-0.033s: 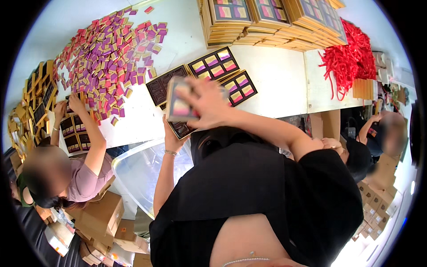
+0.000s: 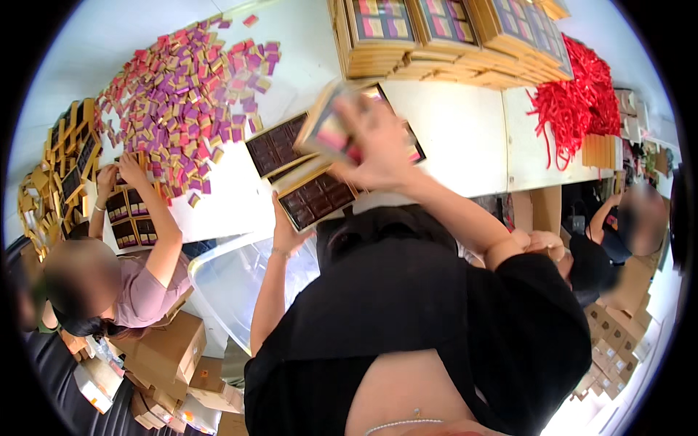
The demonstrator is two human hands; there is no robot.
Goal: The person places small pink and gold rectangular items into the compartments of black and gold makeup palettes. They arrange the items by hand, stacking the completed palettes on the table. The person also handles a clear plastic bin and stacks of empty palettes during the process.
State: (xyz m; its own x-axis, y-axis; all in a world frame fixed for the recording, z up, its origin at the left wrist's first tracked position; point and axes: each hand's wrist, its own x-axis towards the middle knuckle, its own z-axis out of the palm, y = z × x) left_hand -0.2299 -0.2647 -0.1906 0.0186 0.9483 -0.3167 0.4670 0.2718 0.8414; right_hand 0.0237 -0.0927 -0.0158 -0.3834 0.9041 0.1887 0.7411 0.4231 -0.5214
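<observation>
My left hand (image 2: 289, 227) is closed on the lower left edge of a gold-edged box with a dark brown compartment tray (image 2: 317, 200). Blurred by motion, my right hand (image 2: 382, 142) grips a second gold-edged box (image 2: 326, 120), its face showing small pink and yellow pieces; it is held tilted above the table. Just behind the left hand's box lies another dark-trayed box (image 2: 278, 144). The right hand and its box largely cover the filled boxes on the table beyond, so only a dark edge (image 2: 416, 145) shows.
Small purple, pink and gold wrapped pieces (image 2: 182, 102) are heaped at the far left. Stacked boxes (image 2: 436, 54) stand at the back, with red ribbons (image 2: 574, 102) to their right. A clear plastic bin (image 2: 229, 280) sits below the table edge. A co-worker's hands (image 2: 120, 174) handle boxes at left.
My right hand has moved up and to the right with its box. That uncovers the dark tray in my left hand, which stays near the same spot.
</observation>
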